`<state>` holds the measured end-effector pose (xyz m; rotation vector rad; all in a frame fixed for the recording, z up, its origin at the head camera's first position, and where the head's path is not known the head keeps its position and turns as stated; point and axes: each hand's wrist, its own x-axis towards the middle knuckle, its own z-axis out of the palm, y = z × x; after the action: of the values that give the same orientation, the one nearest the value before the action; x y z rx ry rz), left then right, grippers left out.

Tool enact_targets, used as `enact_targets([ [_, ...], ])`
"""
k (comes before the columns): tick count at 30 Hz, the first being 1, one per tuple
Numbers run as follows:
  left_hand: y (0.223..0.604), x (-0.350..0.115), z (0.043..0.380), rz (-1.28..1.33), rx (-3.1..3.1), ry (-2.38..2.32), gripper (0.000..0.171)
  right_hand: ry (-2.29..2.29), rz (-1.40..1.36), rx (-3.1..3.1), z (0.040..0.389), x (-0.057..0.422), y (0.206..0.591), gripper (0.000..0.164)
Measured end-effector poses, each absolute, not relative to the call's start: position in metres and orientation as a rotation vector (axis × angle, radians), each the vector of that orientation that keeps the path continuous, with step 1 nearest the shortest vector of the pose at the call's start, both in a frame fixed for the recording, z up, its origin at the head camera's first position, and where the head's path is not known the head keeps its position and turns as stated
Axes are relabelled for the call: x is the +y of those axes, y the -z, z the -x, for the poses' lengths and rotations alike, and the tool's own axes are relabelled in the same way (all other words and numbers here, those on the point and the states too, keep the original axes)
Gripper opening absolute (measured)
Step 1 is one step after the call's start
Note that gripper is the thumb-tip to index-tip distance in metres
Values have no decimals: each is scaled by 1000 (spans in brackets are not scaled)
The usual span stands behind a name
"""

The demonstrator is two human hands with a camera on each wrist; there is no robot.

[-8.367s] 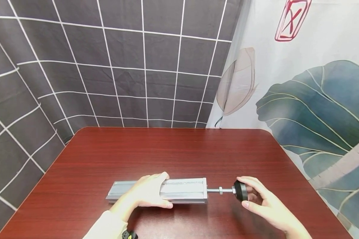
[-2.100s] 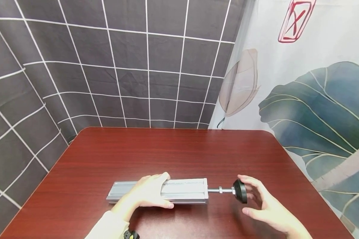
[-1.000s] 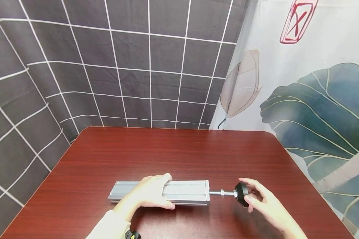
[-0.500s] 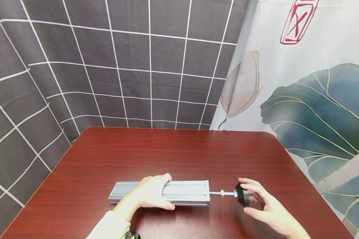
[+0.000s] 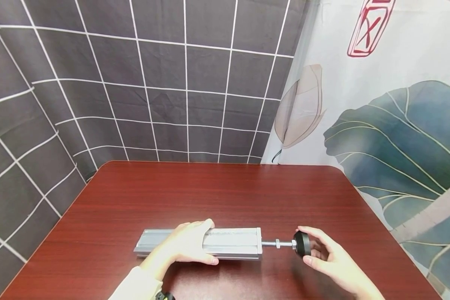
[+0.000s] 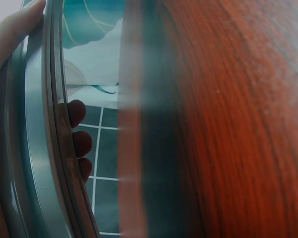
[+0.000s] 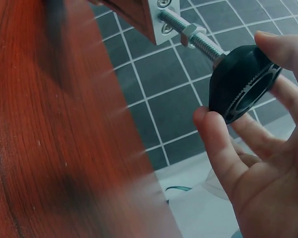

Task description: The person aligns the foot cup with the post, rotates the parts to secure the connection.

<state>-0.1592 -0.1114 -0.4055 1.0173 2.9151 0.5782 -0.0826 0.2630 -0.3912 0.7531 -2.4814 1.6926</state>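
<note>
My left hand [image 5: 189,241] grips a silver aluminium profile [image 5: 232,239] lying crosswise; in the left wrist view its fingertips [image 6: 78,143] curl round the far side of the profile, held above the tabletop. Out of the right-hand end plate [image 7: 161,22] comes a threaded rod with a hex nut [image 7: 192,34] partway along. A round black levelling foot [image 7: 238,74] sits on the rod's outer end, its hollow underside facing my right palm. Thumb and fingers of my right hand [image 5: 333,258] pinch the foot's rim from both sides.
The reddish-brown wooden table [image 5: 210,191] spreads under and beyond both hands. Behind it hang a grey curtain [image 5: 165,104] with white grid lines and a white curtain [image 5: 333,83] with leaf prints. A dark band [image 5: 165,296] circles my left wrist.
The fingers of my right hand stood spread at the foot about two seconds ago, pinched it, loosened, and now pinch it again. My left hand keeps its hold on the profile.
</note>
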Motion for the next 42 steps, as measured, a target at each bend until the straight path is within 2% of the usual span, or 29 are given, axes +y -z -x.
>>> enact_targets([
  [3, 406, -111, 160, -1018, 2919, -576, 73, -1630, -733, -2482, 85, 262, 390, 59],
  [9, 404, -110, 159, -1000, 2925, -577, 74, -1806, -791, -2411, 90, 261, 388, 54],
  [15, 405, -110, 159, -998, 2925, -569, 73, -1746, -707, -2503, 89, 260, 386, 49],
  [21, 407, -111, 160, -1010, 2927, -561, 73, -1612, -651, -2618, 85, 266, 382, 70],
  [25, 408, -111, 161, -1005, 2922, -565, 73, -1623, -892, -2535, 86, 272, 388, 77],
  [30, 409, -112, 161, -991, 2912, -582, 73, -1663, -1099, -2427, 88, 273, 392, 69],
  [42, 408, -113, 160, -998, 2903, -577, 73, -1561, -862, -2563, 84, 269, 389, 62],
])
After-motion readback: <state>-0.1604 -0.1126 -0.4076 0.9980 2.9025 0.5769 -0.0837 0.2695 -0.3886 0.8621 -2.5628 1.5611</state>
